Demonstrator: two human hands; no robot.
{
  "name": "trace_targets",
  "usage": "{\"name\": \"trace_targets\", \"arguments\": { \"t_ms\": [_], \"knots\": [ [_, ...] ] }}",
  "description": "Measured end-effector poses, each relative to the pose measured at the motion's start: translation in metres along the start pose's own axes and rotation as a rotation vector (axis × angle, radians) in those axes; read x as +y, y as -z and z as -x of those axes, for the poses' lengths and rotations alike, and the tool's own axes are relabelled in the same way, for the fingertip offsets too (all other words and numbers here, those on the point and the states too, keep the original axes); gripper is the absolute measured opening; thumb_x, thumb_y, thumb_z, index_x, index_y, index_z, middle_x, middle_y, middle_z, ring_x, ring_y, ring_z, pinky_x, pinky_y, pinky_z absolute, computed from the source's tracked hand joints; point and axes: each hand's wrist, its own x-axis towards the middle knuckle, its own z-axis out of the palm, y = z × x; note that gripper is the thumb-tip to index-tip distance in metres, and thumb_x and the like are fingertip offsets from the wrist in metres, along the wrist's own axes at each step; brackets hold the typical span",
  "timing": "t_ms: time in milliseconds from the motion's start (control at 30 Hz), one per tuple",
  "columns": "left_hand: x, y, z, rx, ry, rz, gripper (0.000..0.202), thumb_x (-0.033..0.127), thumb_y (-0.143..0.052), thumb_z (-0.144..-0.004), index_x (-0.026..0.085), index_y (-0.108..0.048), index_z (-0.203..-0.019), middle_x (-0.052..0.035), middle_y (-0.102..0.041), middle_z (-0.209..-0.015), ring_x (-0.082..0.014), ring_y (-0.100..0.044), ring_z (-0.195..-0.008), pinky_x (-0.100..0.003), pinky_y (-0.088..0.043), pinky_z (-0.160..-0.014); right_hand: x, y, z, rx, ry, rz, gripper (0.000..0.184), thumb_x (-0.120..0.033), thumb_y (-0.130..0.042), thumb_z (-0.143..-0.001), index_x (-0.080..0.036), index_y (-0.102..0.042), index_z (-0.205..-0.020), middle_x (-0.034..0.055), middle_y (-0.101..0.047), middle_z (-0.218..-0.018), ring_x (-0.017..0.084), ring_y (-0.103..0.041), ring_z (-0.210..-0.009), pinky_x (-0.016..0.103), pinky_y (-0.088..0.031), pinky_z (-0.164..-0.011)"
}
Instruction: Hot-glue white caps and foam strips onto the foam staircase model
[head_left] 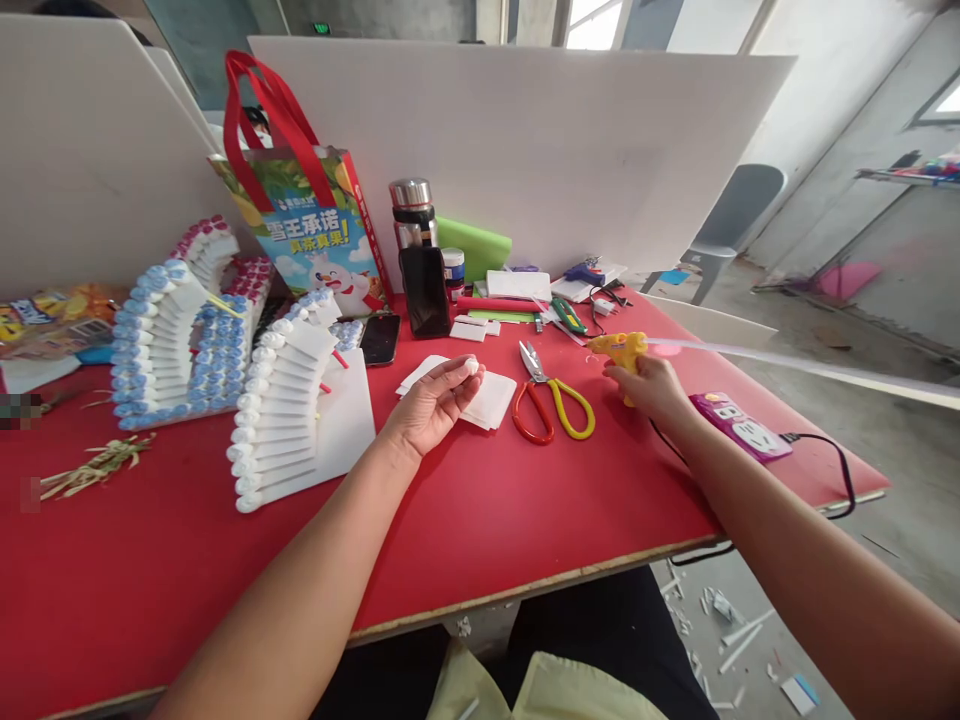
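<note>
My left hand [439, 405] is closed in a pinch on a small white piece [472, 366], whose kind I cannot make out. Below it lies a stack of white paper squares [491, 402]. My right hand [656, 392] grips a yellow hot glue gun [621, 350] resting near the table's right side. A long whitish glue stick [787, 362] runs from the gun's rear off to the right. Between the hands lie scissors [536, 380] with one red and one yellow handle, blades parted. Left of my left hand stands a curved row of white rolled pieces [281, 415] on a white board [356, 415].
Blue-tipped curved rows [161, 340] and a printed bag [322, 230] stand at the left. Behind are a steel flask [414, 210], a black phone [424, 292] and a green cutter [568, 315]. A purple power strip [739, 425] sits by the right edge. White boards [562, 150] rise behind.
</note>
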Motion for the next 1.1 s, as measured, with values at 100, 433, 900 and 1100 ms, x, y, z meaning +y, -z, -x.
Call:
{"name": "trace_targets", "arguments": {
  "t_ms": [100,433,900,1100],
  "knots": [
    [0.001,0.000,0.000,0.020,0.001,0.003,0.016,0.007,-0.078,-0.078,0.008,-0.078,-0.094,-0.0084,-0.077,-0.090,-0.0125,-0.073,-0.083,-0.017,-0.062,-0.078,-0.014,0.001,0.020,-0.025,0.034,-0.296,0.029,-0.039,-0.069,-0.076,-0.013,-0.072,-0.089,0.0045,-0.062,-0.063,0.015,-0.052,-0.057,0.027,-0.037,-0.051],
    [0.003,0.003,-0.005,0.116,-0.087,-0.027,0.009,0.005,-0.079,-0.074,0.007,-0.077,-0.083,-0.0081,-0.076,-0.082,-0.0112,-0.072,-0.076,-0.018,-0.062,-0.075,-0.079,-0.031,0.075,-0.537,0.304,-0.649,0.032,-0.045,-0.068,-0.089,-0.015,-0.065,-0.077,0.0010,-0.056,-0.060,0.012,-0.047,-0.054,0.028,-0.034,-0.054],
    [-0.002,0.000,-0.002,0.093,-0.139,-0.205,0.020,0.010,-0.086,-0.067,0.009,-0.075,-0.083,-0.0073,-0.075,-0.084,-0.0132,-0.072,-0.080,-0.024,-0.059,-0.083,-0.071,-0.047,0.083,-0.673,0.359,-0.645,0.046,-0.047,-0.059,-0.096,-0.018,-0.054,-0.060,0.0009,-0.051,-0.055,0.012,-0.044,-0.053,0.029,-0.033,-0.053],
    [-0.003,-0.004,0.000,0.102,-0.134,-0.238,0.023,0.010,-0.087,-0.066,0.008,-0.074,-0.084,-0.0093,-0.076,-0.085,-0.0149,-0.072,-0.082,-0.025,-0.059,-0.083,-0.072,-0.048,0.083,-0.674,0.303,-0.633,0.049,-0.053,-0.062,-0.091,-0.018,-0.052,-0.058,0.0005,-0.050,-0.055,0.012,-0.046,-0.053,0.029,-0.034,-0.053]
  ]
}}
